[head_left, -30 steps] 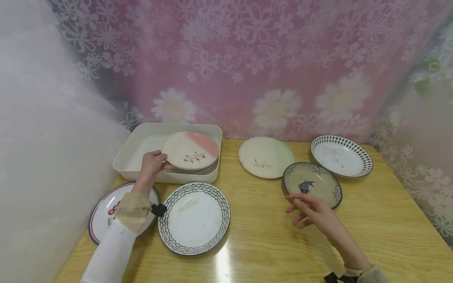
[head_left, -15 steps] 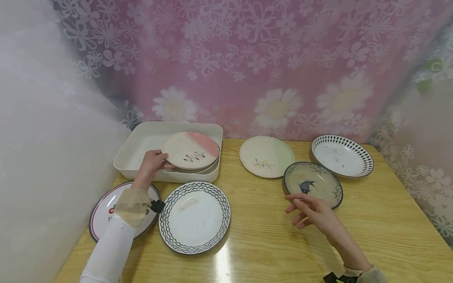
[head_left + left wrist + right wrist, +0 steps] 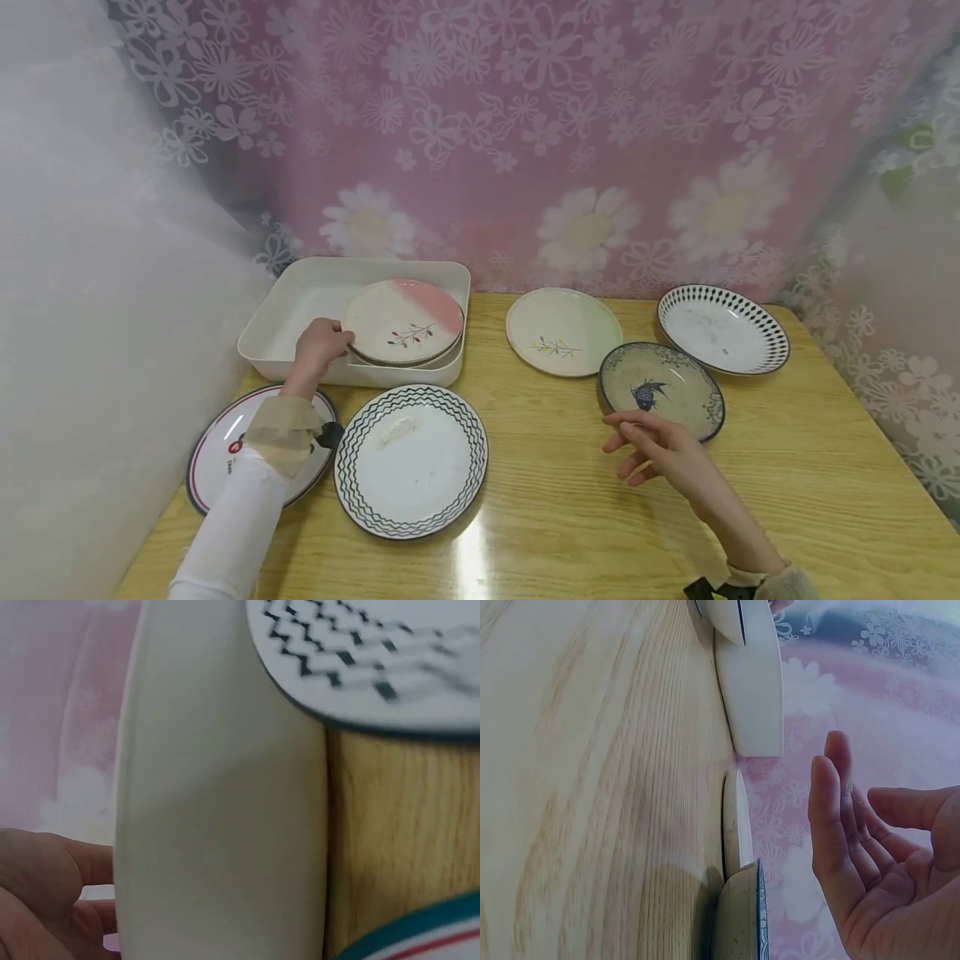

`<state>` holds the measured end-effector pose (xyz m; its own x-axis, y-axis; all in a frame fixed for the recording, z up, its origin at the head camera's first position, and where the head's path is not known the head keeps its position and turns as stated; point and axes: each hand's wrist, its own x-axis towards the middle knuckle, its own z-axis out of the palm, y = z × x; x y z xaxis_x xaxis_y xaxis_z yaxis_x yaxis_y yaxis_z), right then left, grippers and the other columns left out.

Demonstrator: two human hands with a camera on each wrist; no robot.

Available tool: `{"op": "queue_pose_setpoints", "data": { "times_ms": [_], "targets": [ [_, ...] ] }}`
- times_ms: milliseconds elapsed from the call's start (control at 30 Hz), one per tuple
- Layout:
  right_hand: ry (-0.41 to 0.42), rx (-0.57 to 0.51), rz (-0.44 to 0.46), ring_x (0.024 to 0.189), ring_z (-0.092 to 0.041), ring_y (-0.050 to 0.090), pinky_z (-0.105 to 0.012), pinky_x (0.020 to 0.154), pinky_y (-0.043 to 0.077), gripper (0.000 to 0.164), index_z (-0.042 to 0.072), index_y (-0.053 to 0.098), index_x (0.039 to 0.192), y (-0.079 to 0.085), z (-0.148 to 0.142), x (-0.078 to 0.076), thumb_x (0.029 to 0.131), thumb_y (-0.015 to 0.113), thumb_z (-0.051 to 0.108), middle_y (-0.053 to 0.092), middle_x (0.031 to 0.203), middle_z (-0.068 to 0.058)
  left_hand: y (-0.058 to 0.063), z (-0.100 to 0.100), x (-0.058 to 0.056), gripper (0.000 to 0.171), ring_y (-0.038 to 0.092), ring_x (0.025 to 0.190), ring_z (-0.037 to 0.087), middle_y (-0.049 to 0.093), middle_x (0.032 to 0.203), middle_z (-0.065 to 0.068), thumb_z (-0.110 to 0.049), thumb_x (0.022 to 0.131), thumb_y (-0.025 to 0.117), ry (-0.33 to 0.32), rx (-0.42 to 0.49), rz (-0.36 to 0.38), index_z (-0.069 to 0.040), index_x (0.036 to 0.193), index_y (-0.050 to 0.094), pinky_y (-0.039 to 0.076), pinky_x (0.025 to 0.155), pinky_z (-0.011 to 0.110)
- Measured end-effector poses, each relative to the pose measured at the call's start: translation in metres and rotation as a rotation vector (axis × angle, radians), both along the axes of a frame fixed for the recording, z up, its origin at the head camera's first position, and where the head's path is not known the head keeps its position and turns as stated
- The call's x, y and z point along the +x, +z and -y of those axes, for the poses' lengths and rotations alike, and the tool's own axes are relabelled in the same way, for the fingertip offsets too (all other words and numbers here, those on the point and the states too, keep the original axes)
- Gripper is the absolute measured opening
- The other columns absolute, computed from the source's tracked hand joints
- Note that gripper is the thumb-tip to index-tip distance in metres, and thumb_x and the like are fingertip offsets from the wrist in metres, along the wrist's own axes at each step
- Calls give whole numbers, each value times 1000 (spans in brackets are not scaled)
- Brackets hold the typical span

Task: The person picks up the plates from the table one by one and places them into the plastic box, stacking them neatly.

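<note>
In the head view, my left hand (image 3: 321,343) is at the left rim of a pink and cream plate (image 3: 405,321) with a painted sprig. Its fingertips touch or nearly touch that rim. The plate lies on another plate, whose edge shows below, at the right end of a white bin (image 3: 281,333). The bin wall hides the left fingertips in the left wrist view. My right hand (image 3: 660,446) hovers, fingers loosely spread and holding nothing, in front of a fish-patterned dish (image 3: 667,375).
A zigzag-rimmed plate (image 3: 412,475) lies before the bin, beside a red-and-blue-rimmed plate (image 3: 213,442) partly under my left arm. Further right are a cream and green plate (image 3: 562,325) and a diamond-rimmed bowl (image 3: 720,329). A flowered curtain (image 3: 480,150) hangs behind the wooden table (image 3: 555,517).
The pink and cream plate has settled slightly lower onto the plate beneath. My left fingers have slid out from under its edge. The right hand keeps its place.
</note>
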<state>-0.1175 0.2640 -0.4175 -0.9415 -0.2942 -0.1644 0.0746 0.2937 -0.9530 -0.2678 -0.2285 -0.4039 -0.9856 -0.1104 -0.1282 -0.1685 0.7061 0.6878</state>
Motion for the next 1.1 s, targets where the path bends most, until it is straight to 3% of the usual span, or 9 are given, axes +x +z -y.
{"op": "queue_pose_setpoints", "data": {
  "times_ms": [100,133,300,467,533,600,700,933,1100],
  "targets": [
    [-1,-1,4,76,-25,71,-40,67,62,49,-7,47,144,1,0,0,109,47,28,67,108,-17,-1,1,-2,41,33,51,13,30,53,-4,-8,93,50,-36,-138,7,-16,61,26,22,51,25],
    [-1,-1,3,76,-25,71,-40,67,62,49,-7,47,144,1,1,0,109,47,28,67,108,-17,-1,1,-3,39,29,50,13,34,52,-3,-8,92,50,-38,-166,13,-15,59,30,22,50,24],
    [-4,2,4,76,-25,71,-41,67,62,49,-7,47,144,0,3,-1,109,47,28,67,107,-18,-4,1,-7,27,62,60,23,63,62,7,-11,95,54,-51,-223,33,-2,69,52,36,53,28],
    [-5,17,10,76,-25,71,-40,66,62,48,-6,48,143,-1,3,-3,109,48,27,68,107,-17,-6,1,-14,32,46,61,21,48,62,6,-17,97,59,-82,-311,64,0,70,52,38,59,31],
    [-4,21,9,76,-24,71,-40,66,62,47,-6,48,143,-2,3,-3,109,47,27,68,108,-17,-6,1,-15,30,54,69,28,56,73,16,-18,96,59,-79,-325,70,7,79,57,47,65,35],
    [-6,23,8,76,-24,71,-40,66,62,47,-6,49,142,-2,3,-4,109,47,27,68,107,-17,-5,0,-16,34,63,89,39,64,97,29,-18,96,58,-76,-320,73,15,102,62,54,81,42],
    [-9,21,8,76,-24,71,-39,66,61,46,-5,49,142,-2,2,-4,109,48,27,68,107,-17,-3,-3,-17,54,52,126,48,52,139,34,-18,97,57,-58,-280,65,17,137,49,46,105,54],
    [2,9,15,76,-24,70,-39,67,61,47,-6,49,142,-4,3,-3,109,48,28,69,107,-16,-9,-1,-20,52,52,130,43,56,139,29,-16,99,56,-2,-118,71,11,143,49,41,110,54],
    [3,10,13,76,-24,70,-38,66,61,47,-7,49,141,-5,4,-3,109,48,27,69,106,-16,-14,2,-22,54,56,125,44,58,135,30,-19,98,54,-24,-132,58,11,142,49,42,108,56]
  ]
}}
